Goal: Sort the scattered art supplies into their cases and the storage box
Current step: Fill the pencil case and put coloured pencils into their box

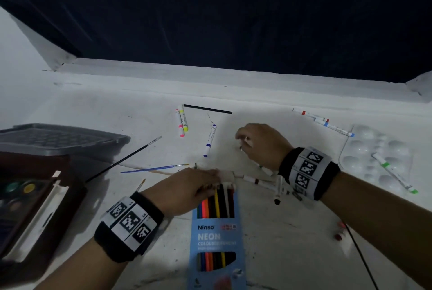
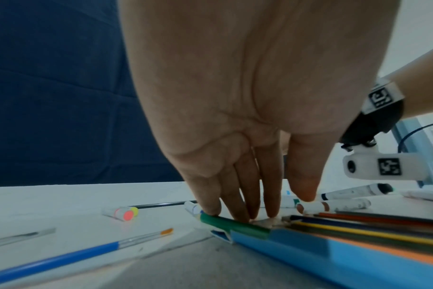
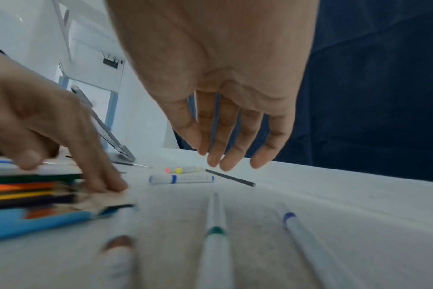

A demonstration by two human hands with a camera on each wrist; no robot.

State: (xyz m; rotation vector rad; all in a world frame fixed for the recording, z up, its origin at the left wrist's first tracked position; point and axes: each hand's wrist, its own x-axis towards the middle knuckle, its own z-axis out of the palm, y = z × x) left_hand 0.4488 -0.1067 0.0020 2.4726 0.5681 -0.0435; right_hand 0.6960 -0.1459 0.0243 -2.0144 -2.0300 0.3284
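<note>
My left hand (image 1: 198, 187) (image 2: 260, 207) presses flat, fingers straight, on the open end of the blue pencil box (image 1: 215, 238) (image 2: 309, 252), right at the tips of the coloured pencils (image 1: 217, 203) (image 2: 359, 226) inside. A green pencil (image 2: 233, 224) lies under the little finger. My right hand (image 1: 254, 140) (image 3: 230, 136) hovers over the table with relaxed fingers and holds nothing. Below it lie a green marker (image 3: 214, 244) and a purple marker (image 3: 309, 244). Farther off are a blue marker (image 1: 210, 140) (image 3: 181, 179) and a black pencil (image 1: 208, 109).
A grey storage box (image 1: 58, 137) and an open paint case (image 1: 35, 196) stand at the left. Two brushes (image 1: 154, 169) lie beside them. Pink and yellow highlighters (image 1: 182, 123) are at the back. A clear palette (image 1: 364, 156) holds a green marker at the right.
</note>
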